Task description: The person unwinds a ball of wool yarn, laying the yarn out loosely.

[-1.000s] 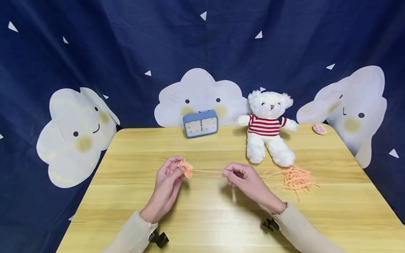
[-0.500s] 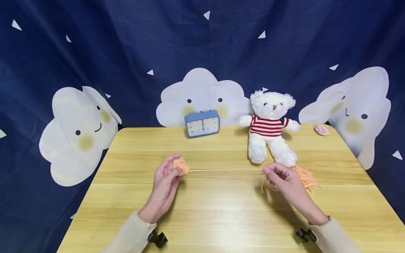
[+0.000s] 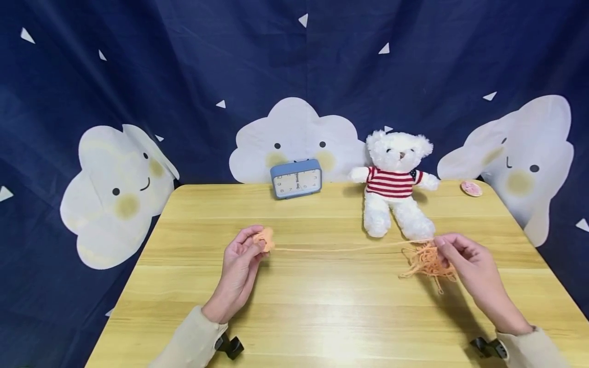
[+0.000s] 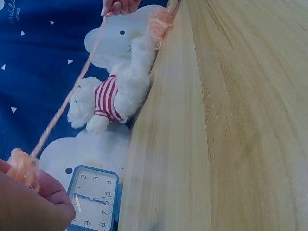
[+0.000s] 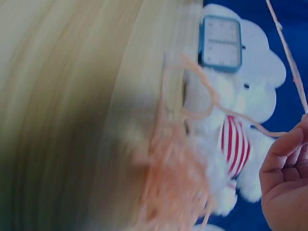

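My left hand (image 3: 238, 273) pinches a small bunch of peach yarn (image 3: 265, 239) between thumb and fingers above the left middle of the table. From that bunch a yarn strand (image 3: 340, 250) stretches almost level to my right hand (image 3: 480, 278), which pinches it between thumb and fingertips. Below the right hand hangs or lies a loose tangle of the same yarn (image 3: 427, 263); whether it all rests on the table I cannot tell. In the right wrist view the tangle (image 5: 175, 178) is blurred, with a loop running up to the fingers.
A white teddy bear (image 3: 391, 184) in a striped shirt sits at the back, just behind the tangle. Left of it stands a blue alarm clock (image 3: 296, 180). A pink round item (image 3: 471, 188) lies near the back right corner of the wooden table (image 3: 322, 317).
My right hand has moved far to the right, lengthening the strand between the hands, and now stands over the tangle. My left hand has stayed nearly in place with the bunch.
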The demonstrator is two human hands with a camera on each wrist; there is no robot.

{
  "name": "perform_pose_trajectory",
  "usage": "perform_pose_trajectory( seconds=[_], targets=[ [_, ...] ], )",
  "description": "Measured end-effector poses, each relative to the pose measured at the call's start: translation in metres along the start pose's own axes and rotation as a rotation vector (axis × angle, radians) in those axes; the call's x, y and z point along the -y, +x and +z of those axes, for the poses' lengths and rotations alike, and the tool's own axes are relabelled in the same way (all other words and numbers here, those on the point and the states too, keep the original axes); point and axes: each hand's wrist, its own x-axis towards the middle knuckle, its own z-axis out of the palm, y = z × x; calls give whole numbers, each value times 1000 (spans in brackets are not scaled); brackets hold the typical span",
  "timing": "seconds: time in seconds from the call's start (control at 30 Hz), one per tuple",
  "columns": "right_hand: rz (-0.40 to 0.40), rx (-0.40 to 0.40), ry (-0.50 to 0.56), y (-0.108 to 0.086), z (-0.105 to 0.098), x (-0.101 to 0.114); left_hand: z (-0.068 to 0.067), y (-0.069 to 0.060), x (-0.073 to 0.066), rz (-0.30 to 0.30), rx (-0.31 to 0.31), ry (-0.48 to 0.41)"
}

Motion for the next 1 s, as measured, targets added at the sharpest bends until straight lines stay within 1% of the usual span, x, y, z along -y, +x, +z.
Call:
perform_pose_trajectory(
  seconds=[0.1,0.2,0.33,0.5,0.57,0.73,0.8,0.87,1.0],
  targets=[
    [45,-25,45,2,-11,-9,-1,0,0,5,-12,5],
    [98,-19,14,3,-19,-19,-1,1,-1,3,-21,1],
    [157,-8,-75,4,-33,-34,1,1,-1,-1,-33,-2],
    [224,9,-74,7,-52,-47,2,1,-1,5,-33,0],
    [256,15,-102,9,-60,-50,2,0,-1,7,-29,-5],
    [323,48,-242,15,-75,-54,2,0,-1,15,-15,-24],
    [334,74,-275,16,-78,-56,2,0,-1,13,-11,-31],
    [338,100,-273,17,-77,-58,2,1,-1,9,-5,-41],
    [309,165,-275,18,-70,-61,3,1,0,4,20,-70]
  ],
)
